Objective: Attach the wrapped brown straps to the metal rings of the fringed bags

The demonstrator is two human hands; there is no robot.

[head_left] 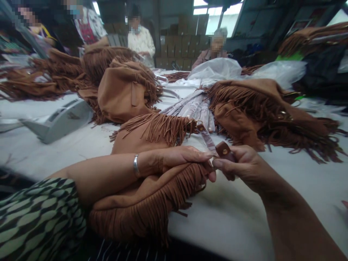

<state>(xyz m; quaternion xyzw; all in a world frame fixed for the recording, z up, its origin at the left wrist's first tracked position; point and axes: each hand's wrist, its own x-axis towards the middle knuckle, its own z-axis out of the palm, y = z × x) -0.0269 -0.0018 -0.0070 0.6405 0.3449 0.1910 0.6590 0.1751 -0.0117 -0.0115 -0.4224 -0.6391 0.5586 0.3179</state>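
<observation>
A brown suede handbag with long fringes lies on the table in front of me, its lower edge near my lap. From a metal ring at its far end runs a bag strap, partly wrapped in clear film. My left hand reaches across the bag, thumb and fingers pinched on the strap near its end. Close against it, my right hand is closed round the strap's dark brown leather end, where a brass-coloured stud shows. The fingertips of both hands nearly meet, and the exact edge between them is hidden.
More fringed brown bags are heaped behind at left, and another pile lies at right. A grey plastic tape dispenser-like device stands at left. Clear plastic bags lie farther back. Several people work across the white table.
</observation>
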